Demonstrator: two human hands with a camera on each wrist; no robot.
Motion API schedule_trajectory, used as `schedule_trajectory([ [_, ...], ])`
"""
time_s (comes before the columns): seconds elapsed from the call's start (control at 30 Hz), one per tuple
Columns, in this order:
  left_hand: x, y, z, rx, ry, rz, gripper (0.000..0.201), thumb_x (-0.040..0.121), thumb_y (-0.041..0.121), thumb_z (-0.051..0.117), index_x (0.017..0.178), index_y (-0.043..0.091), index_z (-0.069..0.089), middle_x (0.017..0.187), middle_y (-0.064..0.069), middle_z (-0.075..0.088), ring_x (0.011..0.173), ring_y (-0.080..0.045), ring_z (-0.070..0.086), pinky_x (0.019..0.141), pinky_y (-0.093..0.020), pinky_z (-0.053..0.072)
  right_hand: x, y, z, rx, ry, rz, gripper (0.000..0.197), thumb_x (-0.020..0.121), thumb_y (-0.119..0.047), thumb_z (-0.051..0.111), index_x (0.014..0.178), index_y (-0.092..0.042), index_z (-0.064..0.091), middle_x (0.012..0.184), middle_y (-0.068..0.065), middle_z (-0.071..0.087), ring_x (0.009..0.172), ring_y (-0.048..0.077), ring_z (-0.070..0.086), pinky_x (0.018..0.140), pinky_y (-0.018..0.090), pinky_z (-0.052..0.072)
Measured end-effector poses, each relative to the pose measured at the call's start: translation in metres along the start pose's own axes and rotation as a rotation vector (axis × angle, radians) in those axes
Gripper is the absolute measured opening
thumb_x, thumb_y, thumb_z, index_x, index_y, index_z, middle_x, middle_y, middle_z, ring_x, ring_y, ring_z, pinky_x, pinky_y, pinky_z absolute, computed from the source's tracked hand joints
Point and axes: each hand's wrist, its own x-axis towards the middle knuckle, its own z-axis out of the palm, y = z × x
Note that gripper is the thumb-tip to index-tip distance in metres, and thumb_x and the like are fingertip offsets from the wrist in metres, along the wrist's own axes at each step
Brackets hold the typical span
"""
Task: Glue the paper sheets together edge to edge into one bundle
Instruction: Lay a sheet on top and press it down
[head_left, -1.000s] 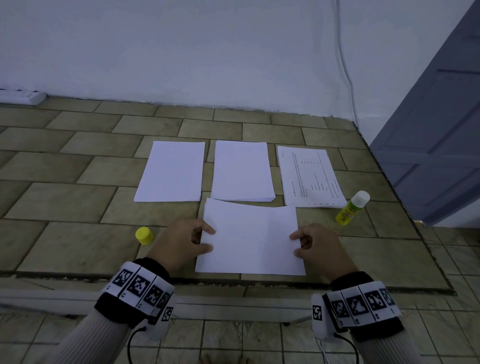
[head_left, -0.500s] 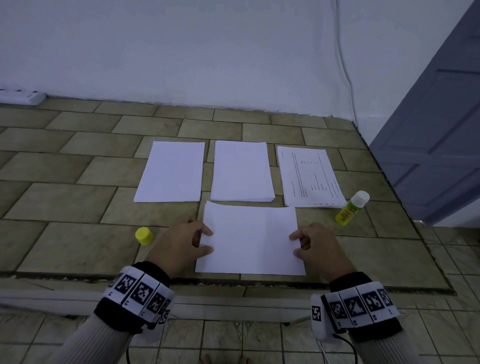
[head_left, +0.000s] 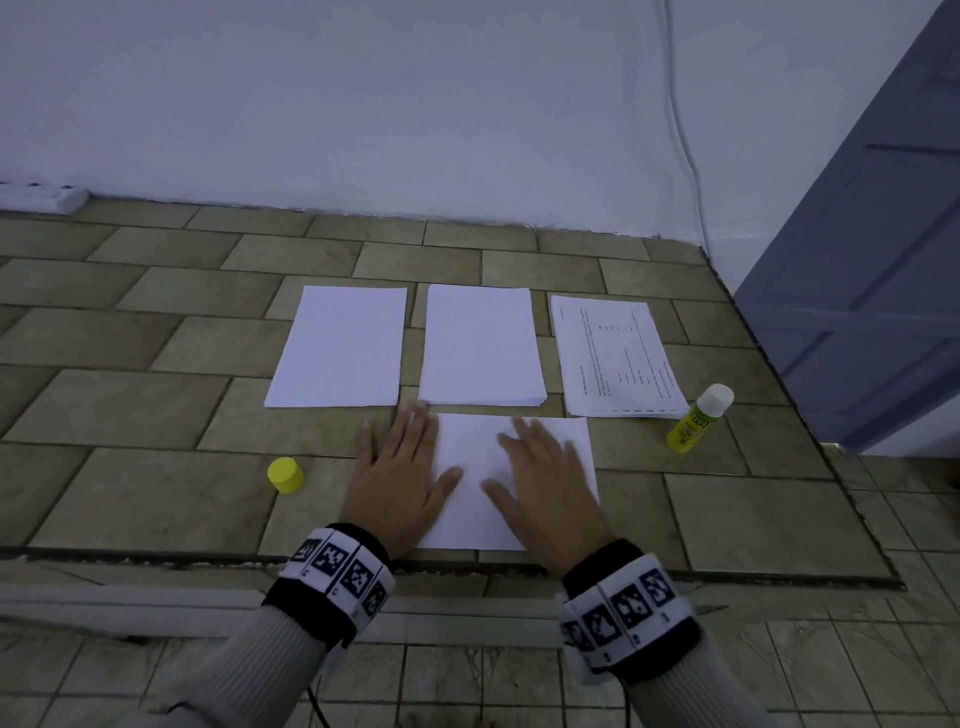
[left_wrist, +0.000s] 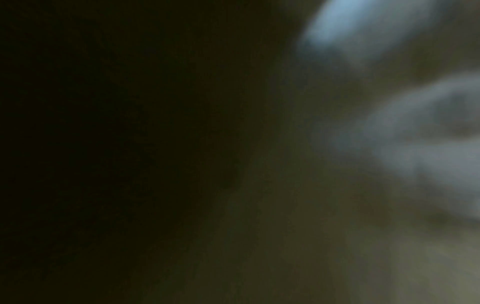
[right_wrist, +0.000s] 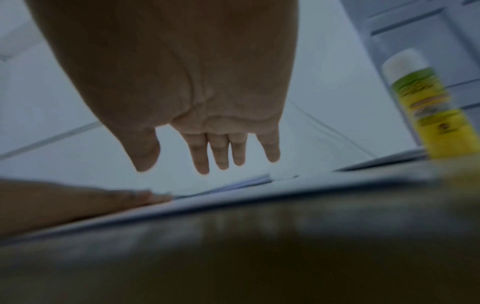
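Half a second ago you pinched the near sheet (head_left: 514, 480) by its side edges; now your left hand (head_left: 397, 480) and right hand (head_left: 545, 486) lie flat on it, fingers straight, likely pressing a glued seam. It sits at 6 o'clock of the middle stack (head_left: 480, 345). Glue bottle (head_left: 698, 418) stands at 3 o'clock, its yellow cap (head_left: 285, 474) at 9, on tan floor tiles (head_left: 156, 338) below a white wall (head_left: 415, 104)

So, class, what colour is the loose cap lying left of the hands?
Yellow: the loose cap shows best in the head view.
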Motion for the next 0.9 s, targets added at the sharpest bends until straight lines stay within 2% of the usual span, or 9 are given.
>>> schedule_trajectory([
  [0.1, -0.003, -0.005, 0.003, 0.012, 0.007, 0.026, 0.092, 0.093, 0.064, -0.009, 0.15, 0.004, 0.031, 0.16, -0.011, 0.021, 0.148, -0.024, 0.017, 0.116, -0.059, 0.014, 0.011, -0.017, 0.019, 0.0, -0.008, -0.101, 0.071, 0.095, -0.058, 0.011, 0.153, -0.018, 0.011, 0.162, 0.0, -0.003, 0.148, 0.014, -0.009, 0.118, 0.046, -0.008],
  [0.2, -0.008, -0.011, 0.002, 0.022, -0.021, 0.012, 0.083, 0.099, 0.056, 0.0, 0.144, -0.001, 0.041, 0.153, -0.018, 0.034, 0.144, -0.032, 0.027, 0.11, -0.062, 0.024, 0.021, -0.027, 0.034, -0.005, 0.035, -0.173, 0.096, 0.076, -0.067, -0.013, 0.153, -0.015, 0.009, 0.162, 0.001, -0.001, 0.148, 0.014, -0.008, 0.115, 0.046, -0.013],
  [0.3, -0.009, -0.012, 0.003, 0.035, -0.027, 0.003, 0.08, 0.101, 0.053, 0.004, 0.14, -0.004, 0.045, 0.148, -0.023, 0.04, 0.141, -0.035, 0.028, 0.11, -0.061, 0.02, 0.027, -0.03, 0.042, 0.003, 0.053, -0.187, 0.102, 0.073, -0.07, -0.016, 0.153, -0.013, 0.008, 0.161, 0.002, 0.0, 0.148, 0.013, -0.007, 0.114, 0.044, -0.018],
  [0.4, -0.008, -0.012, 0.006, 0.042, -0.013, 0.002, 0.086, 0.098, 0.058, 0.002, 0.142, -0.005, 0.042, 0.15, -0.023, 0.037, 0.142, -0.035, 0.029, 0.111, -0.059, 0.017, 0.029, -0.023, 0.049, -0.045, 0.08, -0.158, 0.105, 0.073, -0.072, -0.021, 0.153, -0.014, 0.011, 0.161, 0.001, 0.003, 0.148, 0.013, -0.003, 0.114, 0.045, -0.017],
  [0.5, -0.008, -0.01, 0.005, 0.054, -0.008, -0.024, 0.091, 0.097, 0.061, 0.0, 0.141, -0.007, 0.042, 0.15, -0.022, 0.037, 0.141, -0.034, 0.033, 0.111, -0.06, 0.027, 0.026, -0.002, 0.047, -0.087, 0.118, -0.072, 0.105, 0.073, -0.073, -0.026, 0.153, -0.015, 0.01, 0.161, 0.0, 0.006, 0.148, 0.013, 0.001, 0.116, 0.045, -0.012],
  [0.63, -0.007, -0.011, 0.005, 0.052, 0.016, -0.022, 0.095, 0.092, 0.066, -0.007, 0.149, -0.001, 0.029, 0.159, -0.016, 0.021, 0.148, -0.029, 0.017, 0.117, -0.055, 0.017, 0.014, 0.037, 0.039, -0.098, 0.126, 0.069, 0.103, 0.072, -0.073, -0.026, 0.153, -0.016, 0.002, 0.162, -0.002, 0.001, 0.148, 0.01, -0.004, 0.117, 0.041, -0.008],
  [0.77, -0.007, -0.013, 0.006, 0.066, 0.028, -0.018, 0.091, 0.094, 0.065, -0.002, 0.148, 0.001, 0.031, 0.158, -0.016, 0.024, 0.147, -0.03, 0.02, 0.116, -0.056, 0.019, 0.005, 0.05, 0.033, -0.125, 0.132, 0.16, 0.111, 0.066, -0.074, -0.033, 0.153, -0.016, 0.003, 0.162, -0.001, 0.003, 0.148, 0.012, -0.001, 0.119, 0.044, -0.004],
  [0.83, -0.006, -0.013, 0.007, 0.058, 0.023, -0.006, 0.09, 0.093, 0.066, -0.001, 0.15, 0.003, 0.03, 0.159, -0.015, 0.022, 0.148, -0.031, 0.018, 0.116, -0.057, 0.019, 0.003, 0.044, 0.03, -0.122, 0.14, 0.19, 0.115, 0.064, -0.074, -0.035, 0.153, -0.014, 0.005, 0.162, 0.002, 0.005, 0.149, 0.016, 0.001, 0.117, 0.046, -0.008],
  [0.9, -0.006, -0.012, 0.006, 0.054, 0.025, -0.001, 0.09, 0.094, 0.066, 0.0, 0.149, 0.003, 0.03, 0.159, -0.015, 0.022, 0.147, -0.032, 0.018, 0.116, -0.058, 0.019, 0.002, 0.031, 0.026, -0.12, 0.169, 0.179, 0.11, 0.069, -0.073, -0.03, 0.153, -0.012, 0.006, 0.161, 0.004, 0.004, 0.149, 0.019, -0.001, 0.112, 0.047, -0.013],
])
